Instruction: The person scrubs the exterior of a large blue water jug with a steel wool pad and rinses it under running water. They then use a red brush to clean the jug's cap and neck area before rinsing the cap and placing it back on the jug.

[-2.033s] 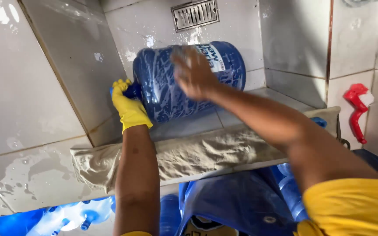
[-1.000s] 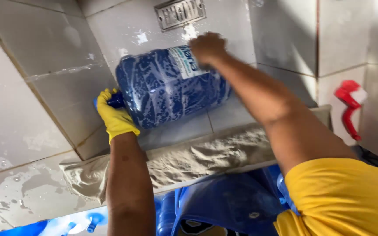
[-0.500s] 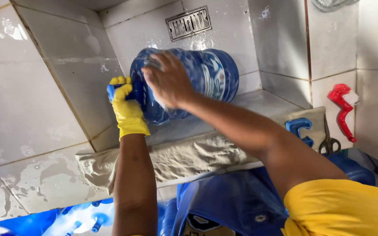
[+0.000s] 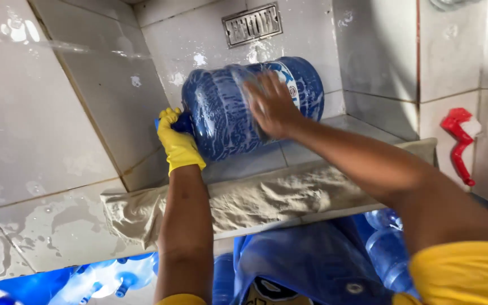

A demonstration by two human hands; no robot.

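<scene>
The left hand [image 4: 179, 141], in one yellow rubber glove, is closed around the neck of one large blue plastic water jug [image 4: 238, 110]. The bare right hand [image 4: 271, 106] lies flat and open on its soapy side. The jug lies sideways on the wet tiled surface [image 4: 334, 127], behind one damp beige cloth [image 4: 266, 200].

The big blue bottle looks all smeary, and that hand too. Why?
In the head view, the right hand is motion-blurred; the blue bottle is streaked with white suds; bright glare patches sit on the wet tile wall.
</scene>
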